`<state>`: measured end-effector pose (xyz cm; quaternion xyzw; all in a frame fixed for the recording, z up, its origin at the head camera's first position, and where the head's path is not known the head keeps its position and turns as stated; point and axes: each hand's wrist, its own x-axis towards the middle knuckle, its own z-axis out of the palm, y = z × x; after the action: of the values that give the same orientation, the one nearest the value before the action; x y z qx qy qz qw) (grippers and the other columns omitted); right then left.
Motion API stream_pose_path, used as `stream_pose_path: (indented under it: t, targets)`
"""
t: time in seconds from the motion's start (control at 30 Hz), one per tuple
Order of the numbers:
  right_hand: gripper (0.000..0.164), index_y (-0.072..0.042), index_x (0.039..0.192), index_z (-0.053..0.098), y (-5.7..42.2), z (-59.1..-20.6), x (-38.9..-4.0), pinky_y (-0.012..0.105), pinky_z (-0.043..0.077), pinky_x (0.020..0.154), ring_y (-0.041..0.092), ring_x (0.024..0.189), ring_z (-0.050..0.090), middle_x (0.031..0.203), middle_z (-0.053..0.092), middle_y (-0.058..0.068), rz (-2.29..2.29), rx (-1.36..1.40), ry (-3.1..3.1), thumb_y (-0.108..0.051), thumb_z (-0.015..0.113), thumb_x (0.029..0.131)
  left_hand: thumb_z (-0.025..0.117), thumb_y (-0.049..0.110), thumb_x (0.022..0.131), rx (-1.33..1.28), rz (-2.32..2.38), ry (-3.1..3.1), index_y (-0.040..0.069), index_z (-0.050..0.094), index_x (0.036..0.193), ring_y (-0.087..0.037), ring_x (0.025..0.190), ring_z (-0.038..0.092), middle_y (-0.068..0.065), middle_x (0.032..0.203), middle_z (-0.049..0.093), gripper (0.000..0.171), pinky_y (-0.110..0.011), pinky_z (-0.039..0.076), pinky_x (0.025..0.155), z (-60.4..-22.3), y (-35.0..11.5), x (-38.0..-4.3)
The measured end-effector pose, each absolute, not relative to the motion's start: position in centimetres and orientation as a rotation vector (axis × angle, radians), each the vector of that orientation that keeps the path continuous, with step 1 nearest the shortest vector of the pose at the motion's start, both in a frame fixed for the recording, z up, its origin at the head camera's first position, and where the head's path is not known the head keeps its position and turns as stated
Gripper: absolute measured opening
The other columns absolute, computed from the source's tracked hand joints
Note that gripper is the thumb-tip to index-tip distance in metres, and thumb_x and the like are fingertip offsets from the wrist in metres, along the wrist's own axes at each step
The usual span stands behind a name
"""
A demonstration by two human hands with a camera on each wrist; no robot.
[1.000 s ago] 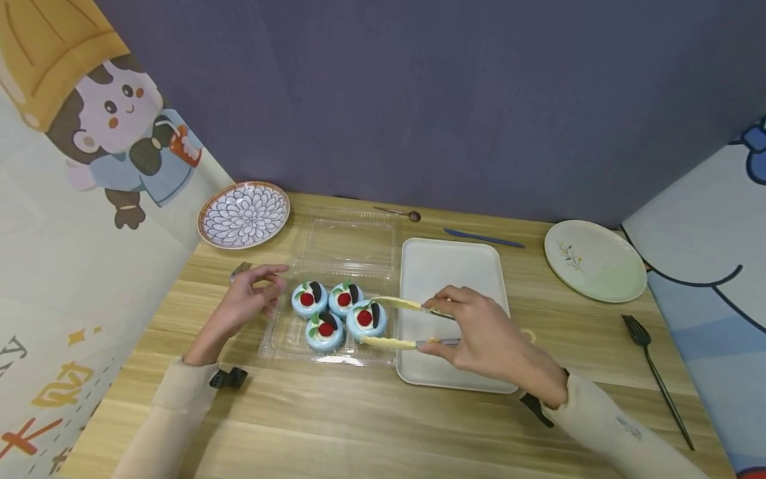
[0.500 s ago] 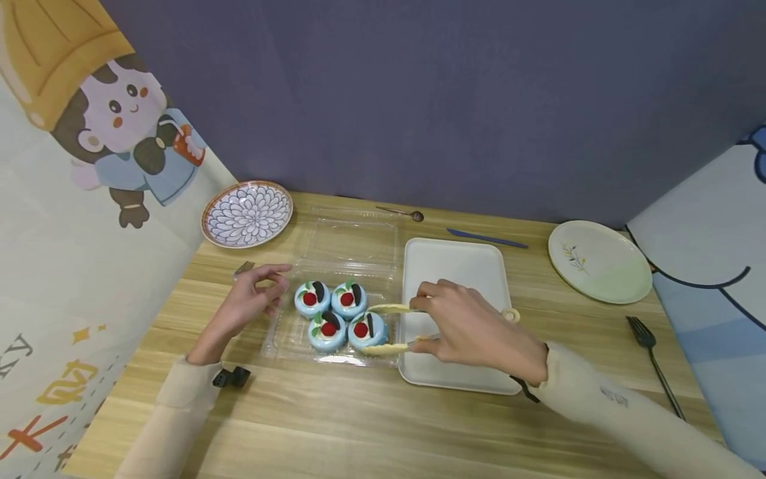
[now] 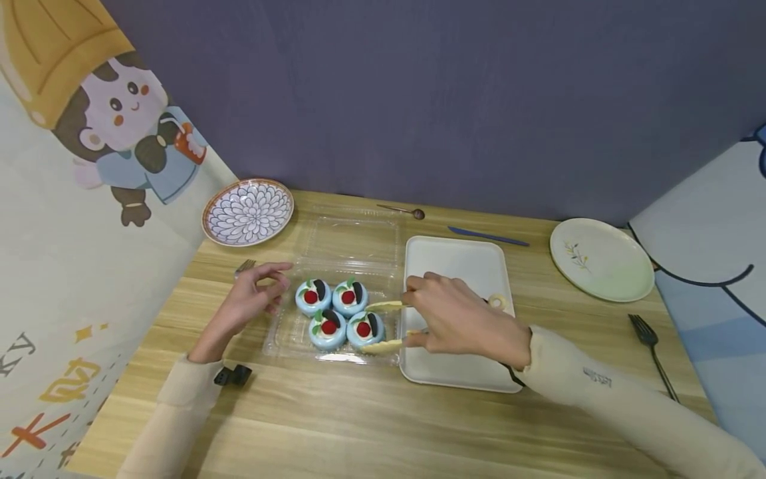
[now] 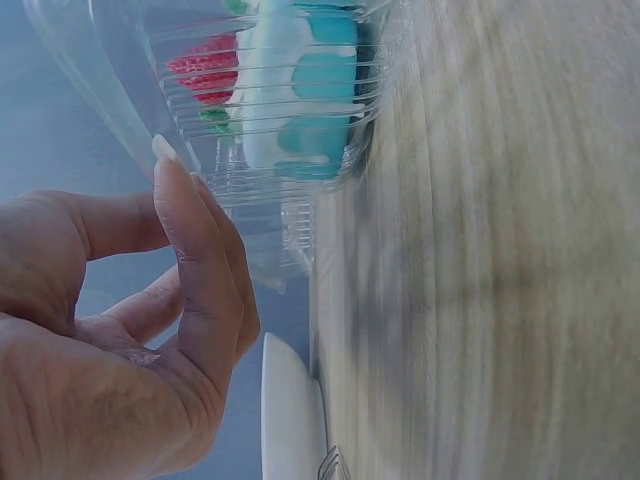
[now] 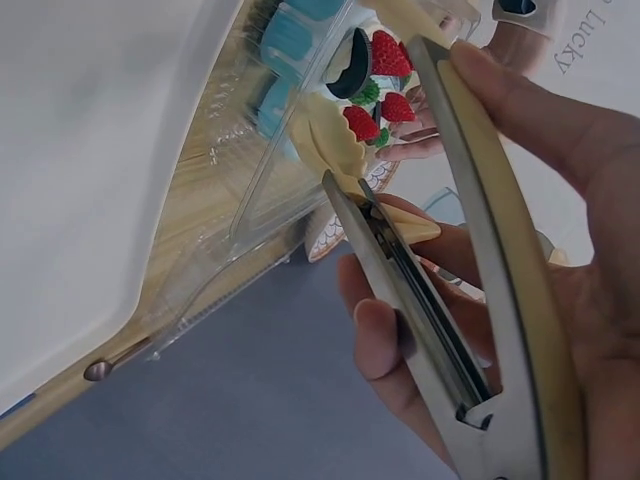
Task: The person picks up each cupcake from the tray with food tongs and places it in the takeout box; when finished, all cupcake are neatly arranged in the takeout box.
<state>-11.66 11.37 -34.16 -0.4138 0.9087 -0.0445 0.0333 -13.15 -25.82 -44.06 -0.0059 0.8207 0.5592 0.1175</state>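
Note:
Several light-blue cupcakes (image 3: 326, 336), topped with a red berry, green leaf and dark cookie, sit in an open clear plastic container (image 3: 275, 342). My right hand (image 3: 457, 316) grips metal tongs (image 5: 490, 230) with cream-yellow tips. In the head view, the tong tips (image 3: 385, 346) stand on either side of the front-right cupcake (image 3: 356, 340). My left hand (image 3: 254, 293) is at the container's left side, fingers loosely bent and holding nothing. In the left wrist view, one fingertip (image 4: 168, 160) is right at the clear wall.
Under my right hand lies a white rectangular tray (image 3: 461, 372). Behind are a small spoon (image 3: 415, 213) and a blue knife (image 3: 487, 235). A patterned plate (image 3: 248, 213) stands back left, a pale plate (image 3: 604, 259) back right. Forks lie at left (image 3: 245, 266) and right (image 3: 646, 332).
My right hand has moved left with the tongs. The front-right cupcake has shifted down and toward me, now level with its left neighbour in the container. My left hand has stayed in place.

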Motion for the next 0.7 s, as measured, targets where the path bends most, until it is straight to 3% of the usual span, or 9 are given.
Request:
stream_pose_path:
  t: [0.27,0.7]
  targets:
    - [0.058,-0.015,0.112,0.071,11.7,-34.2,-11.5,0.027,0.047,0.048,0.015,0.078,0.055,0.098,0.062,-0.004,-0.122,-1.213,2.8,-0.054,0.083,0.071,0.058,0.011,0.098,-0.025,1.648,2.387,0.005,0.048,0.142,-0.012,0.065,0.06,-0.024,0.118,0.052,0.046,-0.033,0.062,0.055,-44.2,-25.8,-13.1]
    - [0.062,-0.017,0.118,0.07,15.5,-32.7,-11.2,0.027,0.052,0.057,0.016,0.093,0.06,0.11,0.062,-0.004,-0.29,-1.007,2.936,-0.054,0.083,0.071,0.057,0.01,0.098,-0.018,1.648,2.386,0.005,0.047,0.142,-0.012,0.066,0.061,-0.025,0.118,0.051,0.045,-0.034,0.062,0.055,-44.1,-25.9,-13.2]
